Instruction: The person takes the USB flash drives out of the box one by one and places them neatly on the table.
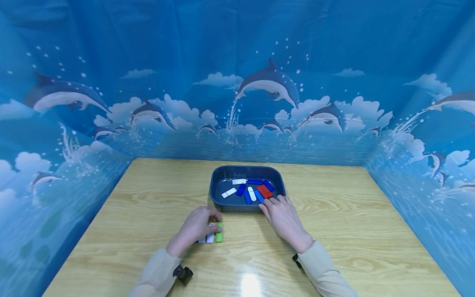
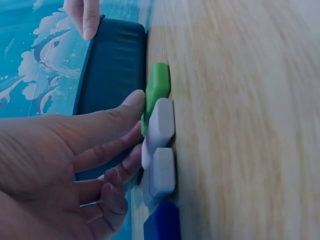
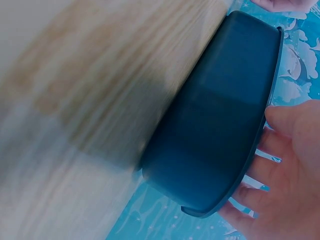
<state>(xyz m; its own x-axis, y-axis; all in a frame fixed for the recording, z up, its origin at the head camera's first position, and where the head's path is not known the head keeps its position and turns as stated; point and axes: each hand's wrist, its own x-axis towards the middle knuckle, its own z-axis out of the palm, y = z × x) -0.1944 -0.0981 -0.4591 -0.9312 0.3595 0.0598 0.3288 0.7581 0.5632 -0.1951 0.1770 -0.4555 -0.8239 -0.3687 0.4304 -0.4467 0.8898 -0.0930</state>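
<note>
My left hand (image 1: 198,225) is at a short row of USB sticks on the table, left of the tray's front. Its thumb and index finger pinch a green USB stick (image 1: 219,237) at the row's right end. Beside the green one lie a white USB stick (image 2: 162,120), a paler greyish one (image 2: 163,172) and a dark blue one (image 2: 162,222). My right hand (image 1: 283,216) is at the near right rim of the dark blue tray (image 3: 200,115), its thumb on the rim. The other fingers reach over into the tray; its wall hides their tips.
Inside the tray, several USB sticks lie loose: white (image 1: 229,192), blue (image 1: 247,196) and a red pair (image 1: 264,191). A dolphin-print curtain (image 1: 237,82) hangs around the back and sides of the wooden table (image 1: 352,214).
</note>
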